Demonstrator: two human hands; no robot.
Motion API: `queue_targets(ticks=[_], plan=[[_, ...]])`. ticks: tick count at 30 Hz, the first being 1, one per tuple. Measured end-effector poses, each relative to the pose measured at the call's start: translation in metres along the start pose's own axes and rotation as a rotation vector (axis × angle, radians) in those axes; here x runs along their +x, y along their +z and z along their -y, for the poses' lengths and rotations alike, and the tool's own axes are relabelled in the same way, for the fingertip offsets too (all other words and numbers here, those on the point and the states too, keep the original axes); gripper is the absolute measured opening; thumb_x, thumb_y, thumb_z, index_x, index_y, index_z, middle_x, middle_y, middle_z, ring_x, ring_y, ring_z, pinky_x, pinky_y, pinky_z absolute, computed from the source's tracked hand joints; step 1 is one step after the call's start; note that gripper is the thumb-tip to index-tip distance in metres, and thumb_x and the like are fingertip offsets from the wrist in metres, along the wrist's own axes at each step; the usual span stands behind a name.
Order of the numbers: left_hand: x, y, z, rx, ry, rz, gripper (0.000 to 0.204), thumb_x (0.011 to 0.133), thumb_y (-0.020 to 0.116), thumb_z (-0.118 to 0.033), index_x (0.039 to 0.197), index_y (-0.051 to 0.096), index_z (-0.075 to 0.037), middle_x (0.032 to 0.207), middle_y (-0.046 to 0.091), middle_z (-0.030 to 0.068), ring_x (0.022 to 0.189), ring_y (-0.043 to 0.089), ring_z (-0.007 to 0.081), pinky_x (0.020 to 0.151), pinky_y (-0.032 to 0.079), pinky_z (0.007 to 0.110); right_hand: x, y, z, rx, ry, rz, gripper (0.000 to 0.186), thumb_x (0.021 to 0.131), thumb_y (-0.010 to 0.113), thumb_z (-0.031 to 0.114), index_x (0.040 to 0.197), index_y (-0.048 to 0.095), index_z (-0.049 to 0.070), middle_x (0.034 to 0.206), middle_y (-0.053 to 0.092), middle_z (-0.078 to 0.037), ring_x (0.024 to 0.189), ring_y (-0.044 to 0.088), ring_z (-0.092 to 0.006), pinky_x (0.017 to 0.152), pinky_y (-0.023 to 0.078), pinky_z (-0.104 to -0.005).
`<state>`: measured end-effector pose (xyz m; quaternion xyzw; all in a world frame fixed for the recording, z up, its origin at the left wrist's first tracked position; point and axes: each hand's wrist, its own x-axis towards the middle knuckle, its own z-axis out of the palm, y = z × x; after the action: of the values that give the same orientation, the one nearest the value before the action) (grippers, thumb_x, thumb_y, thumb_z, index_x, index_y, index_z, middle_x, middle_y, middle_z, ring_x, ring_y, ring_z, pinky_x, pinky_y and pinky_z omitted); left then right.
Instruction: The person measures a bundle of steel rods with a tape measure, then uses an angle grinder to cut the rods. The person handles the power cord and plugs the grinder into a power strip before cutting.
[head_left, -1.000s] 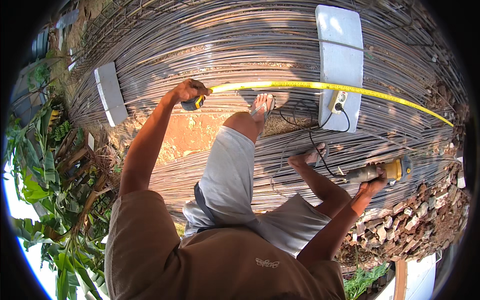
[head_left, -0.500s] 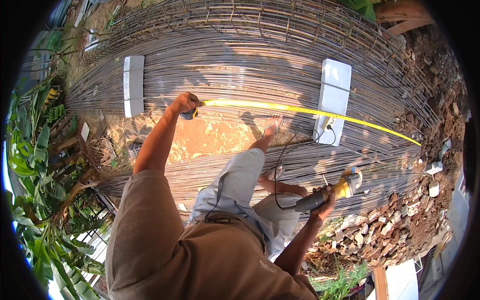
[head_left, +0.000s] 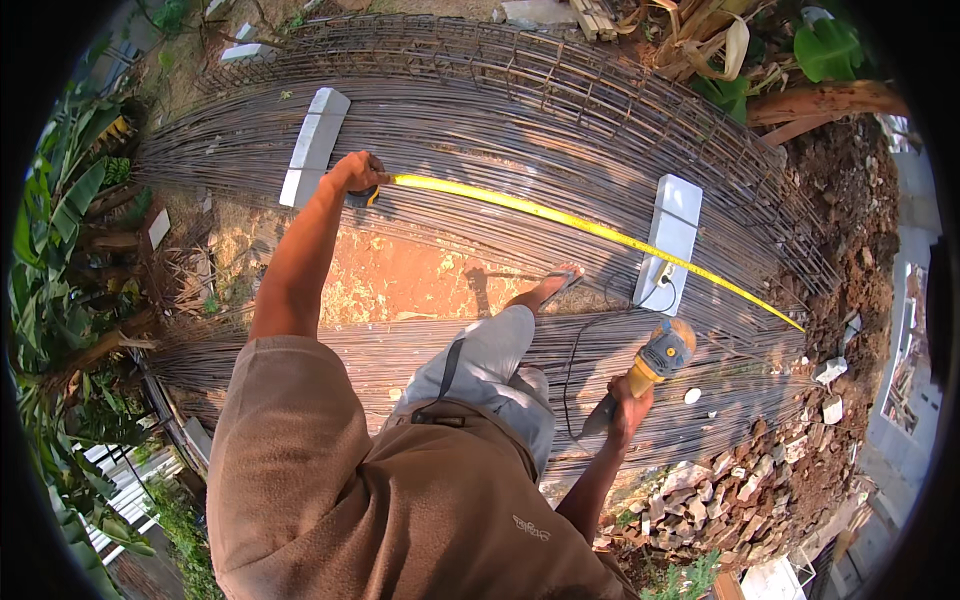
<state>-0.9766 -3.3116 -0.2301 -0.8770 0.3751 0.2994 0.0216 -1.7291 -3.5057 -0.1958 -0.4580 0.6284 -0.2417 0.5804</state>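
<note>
My left hand is closed around a tape measure, whose dark case shows below my fingers. Its yellow blade stretches out to the right across long steel rebars, passing over a pale block, to the far end of the bars. My right hand grips a yellow and grey angle grinder, its head pointing up and away from me. A black cord runs from near the grinder toward a socket on the right-hand pale block.
Another pale block lies on the bars at left. Tied rebar cages stretch along the far side. Broken rubble is heaped at lower right, and banana plants grow at left. More bars lie under my legs.
My right hand has raised the grinder, turning its head upward. My left hand has shifted slightly up and left with the tape. My view has turned, and a foot has stepped rightward.
</note>
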Motion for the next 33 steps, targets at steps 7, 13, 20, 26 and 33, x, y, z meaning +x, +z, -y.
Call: queue_targets(ticks=[7, 13, 20, 26, 33], plan=[[-0.063, -0.026, 0.112, -0.068, 0.039, -0.031, 0.048, 0.09, 0.088, -0.053, 0.108, 0.089, -0.009, 0.093, 0.082, 0.0192, 0.088, 0.078, 0.0332, 0.082, 0.059, 0.045, -0.149, 0.051, -0.036, -0.301, 0.05, 0.039, 0.044, 0.077, 0.084, 0.009, 0.118, 0.07, 0.0, 0.097, 0.074, -0.008, 0.086, 0.069, -0.0215, 0.082, 0.056, -0.0391], [-0.064, -0.037, 0.228, -0.09, 0.033, -0.028, 0.047, 0.089, 0.088, -0.054, 0.109, 0.089, -0.012, 0.099, 0.083, 0.0205, 0.095, 0.08, 0.0372, 0.086, 0.061, 0.047, -0.234, 0.147, -0.048, -0.634, -0.095, 0.121, 0.05, 0.074, 0.09, 0.019, 0.117, 0.072, 0.001, 0.1, 0.08, -0.014, 0.087, 0.075, -0.028, 0.082, 0.06, -0.044], [-0.031, -0.061, 0.356, -0.166, 0.034, 0.034, 0.054, 0.089, 0.087, -0.057, 0.116, 0.088, -0.011, 0.112, 0.083, 0.0234, 0.11, 0.078, 0.0431, 0.098, 0.06, 0.05, -0.289, 0.32, -0.12, -0.52, -0.209, 0.194, 0.05, 0.076, 0.092, 0.026, 0.116, 0.073, 0.001, 0.099, 0.079, -0.016, 0.089, 0.075, -0.0291, 0.084, 0.06, -0.0442], [-0.037, -0.071, 0.441, -0.13, 0.019, -0.01, 0.06, 0.089, 0.087, -0.058, 0.122, 0.085, -0.008, 0.116, 0.082, 0.0267, 0.115, 0.077, 0.0449, 0.102, 0.059, 0.05, -0.321, 0.462, -0.041, -0.695, -0.081, 0.343, 0.046, 0.075, 0.091, 0.026, 0.113, 0.076, 0.007, 0.097, 0.081, -0.01, 0.09, 0.076, -0.0247, 0.085, 0.059, -0.0402], [-0.048, -0.094, 0.456, -0.116, -0.021, 0.042, 0.059, 0.089, 0.087, -0.059, 0.121, 0.086, -0.009, 0.114, 0.083, 0.0241, 0.113, 0.077, 0.0451, 0.102, 0.059, 0.05, -0.342, 0.521, -0.059, -0.574, 0.121, 0.534, 0.055, 0.074, 0.091, 0.021, 0.127, 0.078, 0.009, 0.112, 0.082, -0.006, 0.099, 0.076, -0.0197, 0.091, 0.058, -0.0383]])
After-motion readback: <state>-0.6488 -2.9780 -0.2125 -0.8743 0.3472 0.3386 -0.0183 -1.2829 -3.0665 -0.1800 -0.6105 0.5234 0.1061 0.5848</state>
